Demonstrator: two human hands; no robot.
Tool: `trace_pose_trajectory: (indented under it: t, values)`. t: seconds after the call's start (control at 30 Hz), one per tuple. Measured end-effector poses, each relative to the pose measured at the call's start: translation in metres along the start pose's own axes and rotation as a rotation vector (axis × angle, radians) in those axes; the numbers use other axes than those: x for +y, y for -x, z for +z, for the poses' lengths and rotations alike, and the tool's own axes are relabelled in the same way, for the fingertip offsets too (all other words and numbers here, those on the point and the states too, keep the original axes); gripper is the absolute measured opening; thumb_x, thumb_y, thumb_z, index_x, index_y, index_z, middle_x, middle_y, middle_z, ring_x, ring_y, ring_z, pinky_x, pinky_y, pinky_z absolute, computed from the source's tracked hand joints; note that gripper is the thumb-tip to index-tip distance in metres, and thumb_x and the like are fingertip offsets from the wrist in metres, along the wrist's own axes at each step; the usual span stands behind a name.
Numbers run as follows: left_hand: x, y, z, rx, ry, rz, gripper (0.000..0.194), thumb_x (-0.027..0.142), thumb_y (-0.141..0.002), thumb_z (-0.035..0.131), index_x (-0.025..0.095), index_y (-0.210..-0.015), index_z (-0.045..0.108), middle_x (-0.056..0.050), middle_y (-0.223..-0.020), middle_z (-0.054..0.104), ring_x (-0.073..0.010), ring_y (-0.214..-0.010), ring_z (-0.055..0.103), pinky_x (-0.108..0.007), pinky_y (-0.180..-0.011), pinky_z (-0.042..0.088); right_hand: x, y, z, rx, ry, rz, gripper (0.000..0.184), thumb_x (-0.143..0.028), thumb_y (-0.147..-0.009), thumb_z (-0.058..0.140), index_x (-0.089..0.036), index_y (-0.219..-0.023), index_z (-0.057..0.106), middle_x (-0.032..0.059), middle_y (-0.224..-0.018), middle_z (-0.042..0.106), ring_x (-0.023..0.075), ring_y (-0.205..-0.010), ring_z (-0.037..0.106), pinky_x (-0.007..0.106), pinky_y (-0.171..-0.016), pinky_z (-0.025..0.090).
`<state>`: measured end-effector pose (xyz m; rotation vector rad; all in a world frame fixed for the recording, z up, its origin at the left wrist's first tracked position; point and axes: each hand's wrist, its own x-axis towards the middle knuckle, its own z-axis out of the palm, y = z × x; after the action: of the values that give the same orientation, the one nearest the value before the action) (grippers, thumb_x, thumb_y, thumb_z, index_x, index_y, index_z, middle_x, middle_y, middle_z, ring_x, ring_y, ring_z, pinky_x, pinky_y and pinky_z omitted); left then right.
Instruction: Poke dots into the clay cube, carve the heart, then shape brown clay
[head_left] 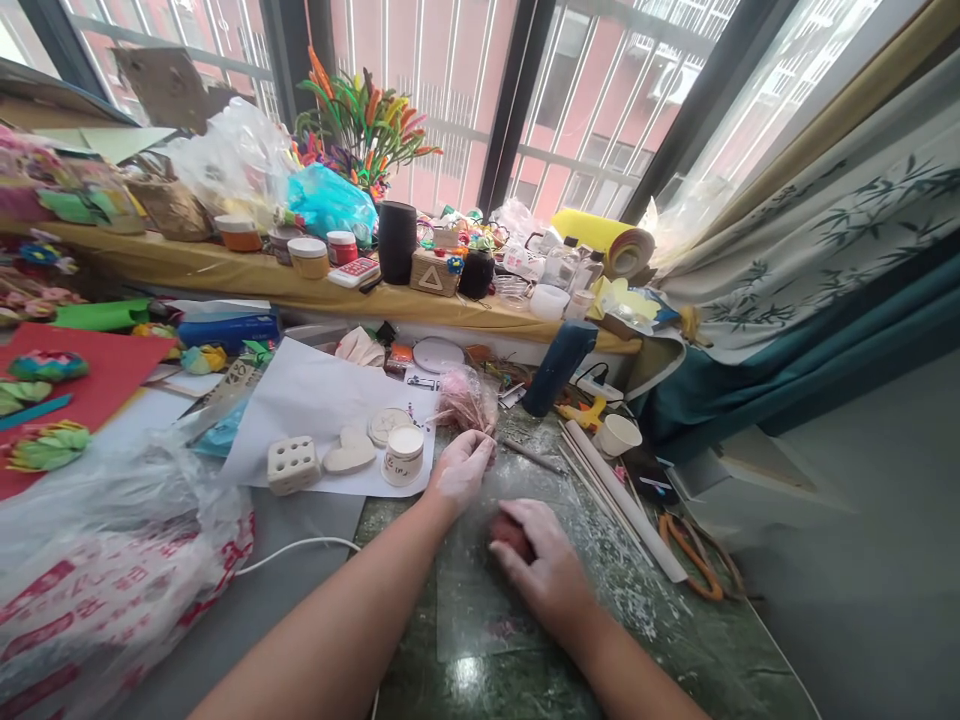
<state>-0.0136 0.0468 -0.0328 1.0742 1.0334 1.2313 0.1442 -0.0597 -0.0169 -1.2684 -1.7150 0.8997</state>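
Brown lump (511, 535) sits in the right hand (551, 565), just below and right of the frame's centre, its fingers curled around the far and left sides; I cannot tell whether the lump rests on the clear sheet (469, 610) below it. Both hands have a whitish coating. Near the centre, the left hand (459, 470) has its fingers closed, pinching the near end of a small clear bag (466, 392) with something pinkish inside. The clear sheet lies on the dark green desk (405, 600), which is smeared white toward the lower right. Left of the left hand, white paper (300, 395) carries a pale die (292, 465), a heart (351, 452), a disc (382, 420) and a small tub (403, 457), the tub in front of the disc. Beyond the right hand lies a thin rod (535, 457); at right are a pale roller (626, 502), orange-handled scissors (684, 555) and a white cup (618, 436). A large plastic bag (97, 590) fills the lower left, a red sheet (127, 355) above it. Jars (308, 258) and a black vase (397, 243) stand on the ledge (330, 300) across the upper part of the frame.
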Motion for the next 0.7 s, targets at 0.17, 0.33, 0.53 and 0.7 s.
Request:
trace_pose_trajectory:
  t: [0.17, 0.33, 0.53, 0.7]
  values:
    - [-0.005, -0.003, -0.004, -0.001, -0.044, 0.035, 0.038, 0.057, -0.081, 0.066, 0.02, -0.079, 0.062, -0.001, -0.073, 0.062, -0.0165, -0.069, 0.057, -0.028, -0.069, 0.047, -0.007, -0.02, -0.004, 0.313, -0.907, 0.42, 0.04, -0.059, -0.087, 0.068, -0.022, -0.102, 0.07, 0.0072, -0.097, 0.078, 0.0266, -0.094, 0.074, 0.044, -0.09, 0.058]
    - [-0.01, -0.005, -0.004, -0.012, -0.081, 0.031, 0.039, 0.06, -0.082, 0.064, 0.02, -0.081, 0.062, -0.001, -0.075, 0.064, -0.0169, -0.071, 0.058, -0.027, -0.069, 0.048, -0.036, -0.039, -0.019, 0.318, -0.77, 0.335, 0.042, -0.057, -0.074, 0.084, -0.019, -0.086, 0.07, 0.0047, -0.078, 0.076, 0.0194, -0.072, 0.069, 0.028, -0.066, 0.053]
    - [-0.011, -0.004, -0.004, -0.022, -0.102, 0.018, 0.037, 0.058, -0.084, 0.063, 0.021, -0.083, 0.062, -0.001, -0.077, 0.065, -0.0172, -0.073, 0.06, -0.028, -0.071, 0.049, -0.035, -0.043, -0.017, 0.217, -0.311, 0.013, 0.034, -0.054, -0.094, 0.062, -0.023, -0.091, 0.076, 0.0078, -0.093, 0.076, 0.0258, -0.094, 0.068, 0.04, -0.086, 0.052]
    - [-0.005, -0.002, -0.003, -0.023, -0.09, 0.026, 0.036, 0.056, -0.084, 0.063, 0.021, -0.082, 0.061, -0.001, -0.076, 0.064, -0.017, -0.072, 0.061, -0.029, -0.072, 0.051, 0.005, -0.039, 0.005, -0.027, 0.152, -0.038, 0.024, -0.043, -0.093, 0.064, -0.025, -0.094, 0.079, 0.0104, -0.102, 0.075, 0.0312, -0.108, 0.062, 0.049, -0.1, 0.047]
